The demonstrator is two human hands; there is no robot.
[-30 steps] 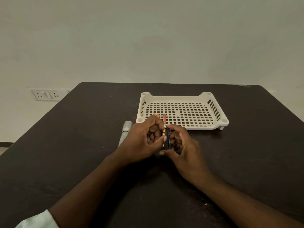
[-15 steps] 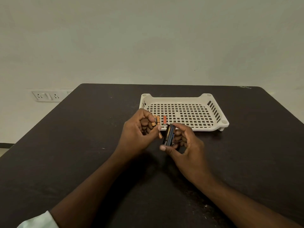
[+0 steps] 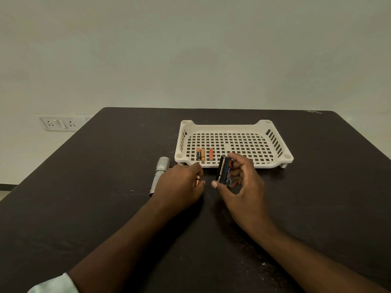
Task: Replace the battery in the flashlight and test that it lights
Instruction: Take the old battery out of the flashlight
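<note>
My right hand (image 3: 243, 187) pinches a black battery holder (image 3: 223, 169) upright between thumb and fingers; batteries sit in it. My left hand (image 3: 182, 185) rests low on the table just to its left, closed around a small copper-and-black battery (image 3: 197, 180) whose tip shows between the fingers. The silver flashlight body (image 3: 159, 174) lies on the table left of that hand, partly hidden by it. Three small batteries lie in the white tray's front left: a copper-and-black pair (image 3: 200, 154) and an orange one (image 3: 211, 154).
The white perforated tray (image 3: 275, 163) stands just beyond my hands on the dark table (image 3: 105, 208). A wall socket plate (image 3: 58, 123) is on the wall at the far left. A pale sleeve cuff (image 3: 53, 284) shows at the bottom left.
My left hand pulled a battery out of the holder and dropped down and left to the table. The right hand tilted the holder upright. The flashlight came back into view.
</note>
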